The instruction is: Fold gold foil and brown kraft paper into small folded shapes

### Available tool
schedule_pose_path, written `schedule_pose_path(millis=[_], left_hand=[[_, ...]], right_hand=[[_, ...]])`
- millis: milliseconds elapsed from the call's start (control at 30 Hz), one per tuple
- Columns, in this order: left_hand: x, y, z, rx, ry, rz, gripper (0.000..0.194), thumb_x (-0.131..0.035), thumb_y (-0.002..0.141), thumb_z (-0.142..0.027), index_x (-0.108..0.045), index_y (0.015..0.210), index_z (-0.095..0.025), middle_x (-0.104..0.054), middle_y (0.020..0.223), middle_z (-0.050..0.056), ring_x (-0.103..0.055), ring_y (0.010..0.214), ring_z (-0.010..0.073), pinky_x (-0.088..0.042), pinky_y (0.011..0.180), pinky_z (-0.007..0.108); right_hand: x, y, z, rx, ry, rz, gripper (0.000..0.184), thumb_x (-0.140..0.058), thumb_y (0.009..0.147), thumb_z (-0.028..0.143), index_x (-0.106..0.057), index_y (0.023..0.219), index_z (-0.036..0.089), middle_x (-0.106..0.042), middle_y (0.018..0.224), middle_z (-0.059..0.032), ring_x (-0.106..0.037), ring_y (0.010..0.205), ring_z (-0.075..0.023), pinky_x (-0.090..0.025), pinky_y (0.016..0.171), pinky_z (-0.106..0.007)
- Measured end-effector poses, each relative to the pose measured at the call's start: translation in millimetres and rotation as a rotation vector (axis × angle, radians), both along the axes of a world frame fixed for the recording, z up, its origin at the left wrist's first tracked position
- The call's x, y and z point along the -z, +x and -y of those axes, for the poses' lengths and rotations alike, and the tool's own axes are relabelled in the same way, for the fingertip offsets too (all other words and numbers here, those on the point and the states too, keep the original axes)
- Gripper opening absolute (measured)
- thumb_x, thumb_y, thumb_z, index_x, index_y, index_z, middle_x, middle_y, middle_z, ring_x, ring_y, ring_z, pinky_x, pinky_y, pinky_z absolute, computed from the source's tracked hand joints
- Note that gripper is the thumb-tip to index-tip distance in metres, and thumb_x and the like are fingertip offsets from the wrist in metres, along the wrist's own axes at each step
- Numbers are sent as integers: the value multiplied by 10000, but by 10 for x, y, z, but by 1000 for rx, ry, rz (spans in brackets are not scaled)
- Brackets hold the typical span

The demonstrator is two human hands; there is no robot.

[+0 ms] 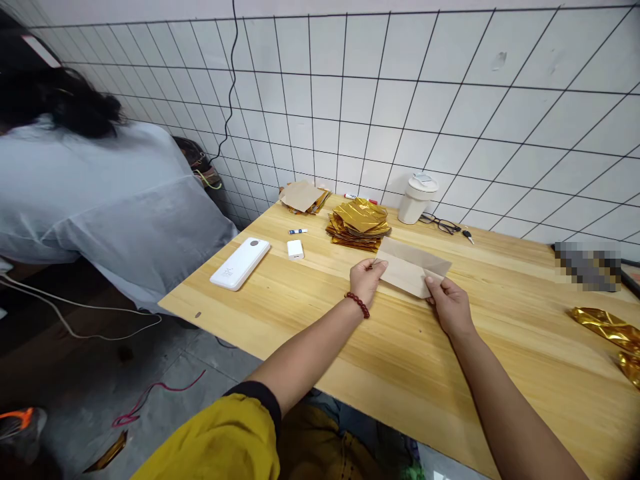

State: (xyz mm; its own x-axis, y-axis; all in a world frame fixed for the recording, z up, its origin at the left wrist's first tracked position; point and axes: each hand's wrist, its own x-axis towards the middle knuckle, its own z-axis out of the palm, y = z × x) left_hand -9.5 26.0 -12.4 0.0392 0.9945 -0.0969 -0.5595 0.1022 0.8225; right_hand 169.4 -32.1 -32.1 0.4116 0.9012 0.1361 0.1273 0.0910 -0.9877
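Note:
A brown sheet of paper (pixel 400 270) with a fold across it is held above the wooden table (pixel 300 320). My left hand (pixel 366 280) pinches its left edge between thumb and fingers, and a dark red bead bracelet circles that wrist. At the lower right corner, my right hand (pixel 450 303) grips the sheet with the thumb on top. Just behind the paper sits a stack of shiny gold foil sheets (pixel 357 223). Another pile, topped by a brown sheet (pixel 303 195), lies farther left near the wall.
A white power bank (pixel 241 263), a white charger block (pixel 295 249) and a small blue-and-white packet (pixel 298 231) lie at left. Toward the wall are a white cup (pixel 417 200), glasses (pixel 440 223), a key (pixel 468 236) and a marker (pixel 361 199). Gold foil (pixel 607 327) lies right; a person (pixel 100 200) sits left.

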Motion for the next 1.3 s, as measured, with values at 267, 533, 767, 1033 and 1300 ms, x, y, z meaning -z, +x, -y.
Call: schedule_pose_path(millis=[267,533,767,1033,1300], left_hand=[[-133,-301,-225,176,11,-189,462,-875,469,-189,-674,882,-144,-608,576,-33,-539,531,94,-439,573,237],[-71,-260,-233,140,56,-183,348,-871,502,-357,-663,681,-143,-638,590,-2,-526,521,90,-417,535,231],[-98,-251,-153,247,121,-98,475,-906,448,-319,-691,827,-130,-729,812,57,-649,721,149,-505,769,310],[-89,-138,-39,155,101,-90,433,-910,439,-331,-698,760,-133,-727,777,55,-640,685,146,-500,733,299],[-154,-67,55,195,-14,180,561,-922,450,-287,-670,933,-156,-728,873,45,-673,781,153,-514,842,332]], right_hand=[[-53,-25,27,19,-15,33,420,-746,706,548,-540,615,194,-458,486,48,-375,436,-83,-274,386,-208],[-23,3,-37,-29,92,-252,315,-802,683,461,-674,795,195,-536,606,43,-376,455,-48,-314,423,-193],[-48,-19,-24,-11,88,-217,331,-835,628,459,-653,700,192,-498,510,56,-390,439,-61,-304,418,-198],[-156,-68,9,-78,89,-305,425,-794,651,545,-723,901,209,-707,757,-19,-586,594,-139,-474,529,-249],[-139,-99,39,-127,-10,-280,443,-879,578,433,-767,923,179,-767,928,-72,-696,840,-230,-544,804,-366]])
